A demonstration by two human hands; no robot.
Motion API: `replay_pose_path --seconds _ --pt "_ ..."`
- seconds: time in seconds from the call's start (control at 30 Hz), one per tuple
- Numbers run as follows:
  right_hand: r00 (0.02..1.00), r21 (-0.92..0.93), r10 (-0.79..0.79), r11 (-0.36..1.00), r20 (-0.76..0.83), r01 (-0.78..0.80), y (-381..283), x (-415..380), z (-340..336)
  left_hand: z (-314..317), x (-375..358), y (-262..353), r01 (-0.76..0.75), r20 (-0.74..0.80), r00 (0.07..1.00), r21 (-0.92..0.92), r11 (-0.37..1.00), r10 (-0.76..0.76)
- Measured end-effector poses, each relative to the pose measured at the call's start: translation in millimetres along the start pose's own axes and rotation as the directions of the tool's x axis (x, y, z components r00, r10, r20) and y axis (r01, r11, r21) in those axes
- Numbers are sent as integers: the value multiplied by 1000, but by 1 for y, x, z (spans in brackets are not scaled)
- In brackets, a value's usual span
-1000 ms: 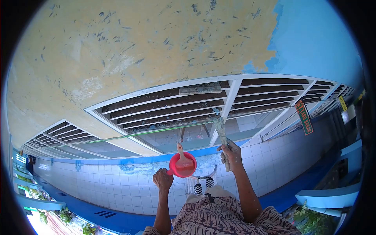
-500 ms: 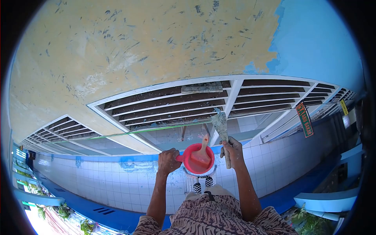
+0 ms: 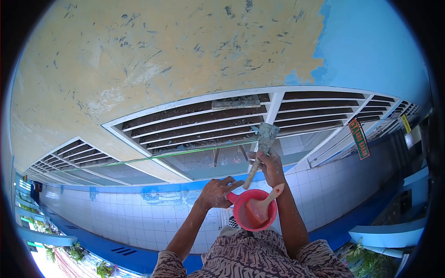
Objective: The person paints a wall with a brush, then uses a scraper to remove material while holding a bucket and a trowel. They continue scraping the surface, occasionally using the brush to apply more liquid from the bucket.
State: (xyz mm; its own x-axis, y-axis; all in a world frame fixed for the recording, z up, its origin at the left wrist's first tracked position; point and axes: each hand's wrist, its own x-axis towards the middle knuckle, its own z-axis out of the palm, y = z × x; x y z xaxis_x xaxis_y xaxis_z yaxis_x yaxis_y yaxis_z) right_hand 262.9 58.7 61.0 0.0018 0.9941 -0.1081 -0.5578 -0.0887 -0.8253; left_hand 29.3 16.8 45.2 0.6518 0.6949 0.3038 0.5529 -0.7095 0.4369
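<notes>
My left hand (image 3: 218,193) grips the short handle of a pink-red plastic dipper (image 3: 237,214), its forefinger reaching to the lower end of a scraper's handle. Inside the dipper is reddish-looking liquid, and a paintbrush (image 3: 262,208) leans there with its pale handle over the right rim. My right hand (image 3: 271,167) is closed around the handle of the scraper (image 3: 267,136). The scraper's broad, stained blade points up in front of the louvred vent. The dipper hangs close to my body, below the right hand.
Ahead is a wall (image 3: 153,55) of scraped yellowish surface with dark marks, blue-painted at right. White-framed louvres (image 3: 185,127) hold a flat dirty board (image 3: 236,102) and flakes. A green string (image 3: 116,162) crosses the frames. White floor tiles (image 3: 139,213) lie far below; a sign (image 3: 359,139) hangs right.
My left hand and the dipper have moved right and closer to my body. The brush now leans to the right. My right hand has risen slightly, and the scraper has tilted, its handle end swinging left.
</notes>
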Motion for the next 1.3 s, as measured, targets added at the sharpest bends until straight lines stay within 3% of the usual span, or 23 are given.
replay_pose_path --seconds 0.17,0.37,0.43,0.53,0.6,0.77,0.83,0.87,0.93,0.97,1.0,1.07,1.13,1.23,1.3 --pt "939 -34 204 979 275 -203 -2 -1 3 -4 4 14 30 67 997 -6 1000 -29" --pt "943 -48 179 984 280 -172 0 -11 21 -5 4 20 37 119 992 -46 998 -31" --pt "949 -62 152 988 275 -141 0 -8 19 -2 2 18 -5 66 998 -68 998 9" --pt "938 -5 222 973 266 -229 -4 10 5 1 0 14 -52 1 999 -120 991 53" --pt "980 -47 137 990 143 -132 -4 23 -2 0 0 11 -52 0 999 -123 991 52" --pt "991 -19 88 996 105 -86 -20 35 -3 -6 5 14 -53 -61 997 -89 995 48" --pt "996 274 90 957 25 -93 -21 40 -4 -5 5 12 -57 -133 990 -104 993 43" --pt "997 277 78 957 20 -81 -19 47 -16 -3 3 11 -70 -130 990 -102 992 56" --pt "1000 508 -2 861 1 1 -19 60 -50 2 -4 9 -53 -144 989 -87 995 40" --pt "984 392 35 919 -176 38 -18 58 -59 4 -8 10 -31 -151 988 -96 995 16" --pt "984 396 24 917 -175 48 -14 55 -70 6 -12 11 -41 -151 988 -88 995 27" --pt "957 114 106 990 -269 -78 3 47 -92 9 -17 8 -37 -174 985 -79 996 22" --pt "973 -40 12 999 -231 -22 13 19 -76 15 -23 6 -38 -172 985 -58 998 27" --pt "979 -100 93 989 -184 -113 43 7 -105 22 -30 7 -24 -135 991 -47 999 17" --pt "958 54 205 979 -201 -198 53 -1 -106 27 -33 5 -16 -120 993 -63 998 9"
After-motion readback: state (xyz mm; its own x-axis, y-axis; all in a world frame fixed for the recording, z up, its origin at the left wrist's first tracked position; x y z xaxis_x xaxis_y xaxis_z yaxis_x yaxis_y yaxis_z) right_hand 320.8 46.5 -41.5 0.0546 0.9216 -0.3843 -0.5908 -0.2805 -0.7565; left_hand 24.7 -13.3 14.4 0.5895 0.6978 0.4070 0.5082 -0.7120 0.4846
